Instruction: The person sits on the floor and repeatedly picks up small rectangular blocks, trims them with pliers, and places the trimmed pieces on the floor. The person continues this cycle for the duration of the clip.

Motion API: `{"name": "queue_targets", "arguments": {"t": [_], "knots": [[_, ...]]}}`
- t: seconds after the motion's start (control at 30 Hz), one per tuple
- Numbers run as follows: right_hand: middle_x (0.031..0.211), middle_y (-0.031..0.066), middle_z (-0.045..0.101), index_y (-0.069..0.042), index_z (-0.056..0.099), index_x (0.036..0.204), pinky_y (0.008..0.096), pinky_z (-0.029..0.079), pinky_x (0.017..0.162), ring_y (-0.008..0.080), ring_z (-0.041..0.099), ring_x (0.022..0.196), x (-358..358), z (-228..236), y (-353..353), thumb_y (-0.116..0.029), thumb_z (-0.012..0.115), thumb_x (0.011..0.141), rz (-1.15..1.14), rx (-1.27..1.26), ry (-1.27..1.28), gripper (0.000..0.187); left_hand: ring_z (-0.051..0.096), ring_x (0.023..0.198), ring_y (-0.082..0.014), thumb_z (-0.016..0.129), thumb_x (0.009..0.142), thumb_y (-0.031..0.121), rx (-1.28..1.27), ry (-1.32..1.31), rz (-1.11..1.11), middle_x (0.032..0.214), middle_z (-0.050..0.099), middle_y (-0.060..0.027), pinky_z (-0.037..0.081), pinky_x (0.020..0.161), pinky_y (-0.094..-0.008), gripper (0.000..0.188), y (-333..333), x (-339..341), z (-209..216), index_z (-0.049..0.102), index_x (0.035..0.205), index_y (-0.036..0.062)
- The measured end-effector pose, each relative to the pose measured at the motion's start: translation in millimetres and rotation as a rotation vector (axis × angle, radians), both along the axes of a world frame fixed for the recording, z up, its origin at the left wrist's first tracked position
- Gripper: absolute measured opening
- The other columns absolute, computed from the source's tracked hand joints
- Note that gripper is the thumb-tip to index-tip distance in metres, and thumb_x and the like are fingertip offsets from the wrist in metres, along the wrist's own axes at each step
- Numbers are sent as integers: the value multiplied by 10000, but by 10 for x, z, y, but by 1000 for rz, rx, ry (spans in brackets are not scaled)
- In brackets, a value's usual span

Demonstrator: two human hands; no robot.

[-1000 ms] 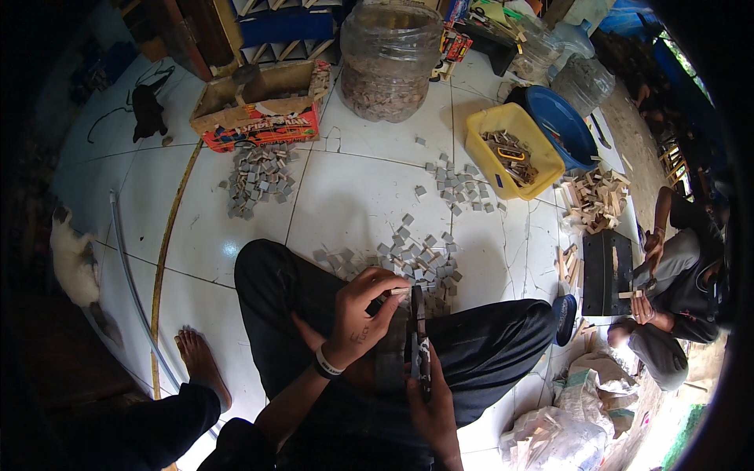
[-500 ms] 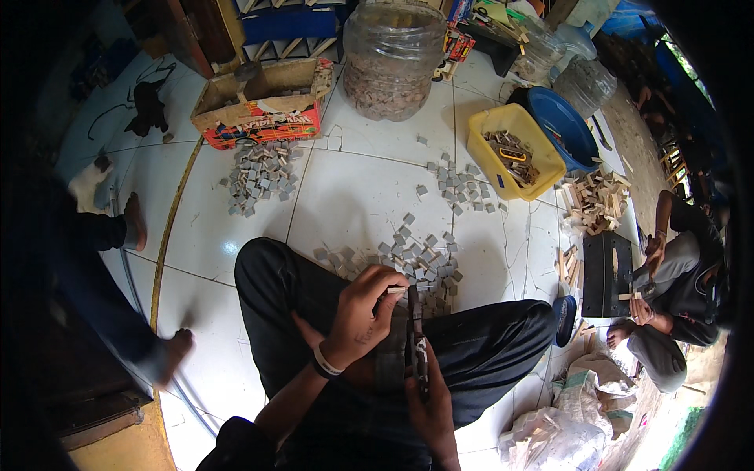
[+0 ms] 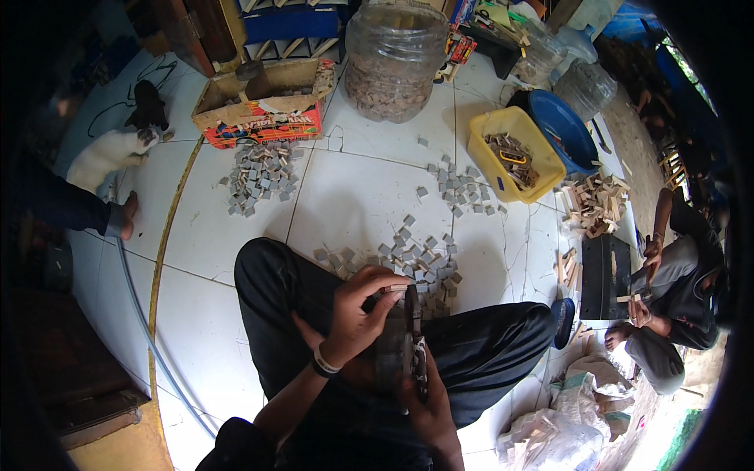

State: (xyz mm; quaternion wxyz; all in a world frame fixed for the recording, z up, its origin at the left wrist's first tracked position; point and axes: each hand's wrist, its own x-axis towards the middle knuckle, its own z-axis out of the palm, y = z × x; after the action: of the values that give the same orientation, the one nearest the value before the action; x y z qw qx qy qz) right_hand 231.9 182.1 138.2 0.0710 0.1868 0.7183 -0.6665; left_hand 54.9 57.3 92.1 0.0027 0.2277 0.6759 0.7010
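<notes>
In my left hand [image 3: 357,312], the thumb and fingers are closed on a small pale wooden piece [image 3: 396,288]. My right hand [image 3: 429,404] is wrapped round a dark long tool [image 3: 411,314] with a mottled black-and-white grip; its exact kind does not show. The wooden piece is right by the tool's upper end; I cannot tell whether they touch. Beneath both hands, between my crossed legs, is a dark block-like shape [image 3: 389,355], partly hidden. Just beyond my hands lies a loose heap of small grey-faced square pieces [image 3: 424,263].
More grey pieces [image 3: 261,179] lie before a red cardboard box [image 3: 271,125]. A clear plastic tub [image 3: 395,67], yellow basin [image 3: 514,125] and blue basin [image 3: 561,129] stand beyond. At right, a co-worker [image 3: 683,267] sits by a black block [image 3: 605,276]. A white cat [image 3: 110,157] is at left.
At left, the walking person has stepped mostly out of view, leaving one foot. The white cat has come forward to the right. My hands have barely moved, with the tool shifted slightly.
</notes>
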Motion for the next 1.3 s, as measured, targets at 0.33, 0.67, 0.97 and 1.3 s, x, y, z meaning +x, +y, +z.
{"name": "queue_targets", "arguments": {"t": [0.33,0.67,0.97,1.3], "knots": [[1195,274,587,-86,334,1646,514,546,855,475,652,1031,-208,-116,-294,97,550,940,49,629,26,761,745,1023,-153,677,975,-80,97,-167,138,1155,791,-158,596,889,-257,232,6,114,-144,754,1193,-65],[1286,260,555,-130,329,1656,488,554,916,451,644,1117,-204,-156,-248,96,572,931,96,507,-2,798,753,1032,-174,678,1012,-14,135,-311,113,1152,782,-167,612,911,-275,240,-144,94,-217,719,1234,-95],[1425,257,536,-106,396,1619,482,532,1025,459,592,1297,-137,-45,-17,103,555,963,107,413,74,706,778,1003,-246,709,1036,152,131,-679,-18,1079,775,-190,660,890,-344,343,-433,-162,149,693,1236,-126],[1434,256,553,-64,423,1595,456,513,1053,439,594,1319,-135,-73,-16,128,572,944,126,399,159,695,792,957,-248,705,1035,164,127,-669,-87,1008,781,-190,664,863,-353,332,-437,-116,281,705,1199,-124]]}}
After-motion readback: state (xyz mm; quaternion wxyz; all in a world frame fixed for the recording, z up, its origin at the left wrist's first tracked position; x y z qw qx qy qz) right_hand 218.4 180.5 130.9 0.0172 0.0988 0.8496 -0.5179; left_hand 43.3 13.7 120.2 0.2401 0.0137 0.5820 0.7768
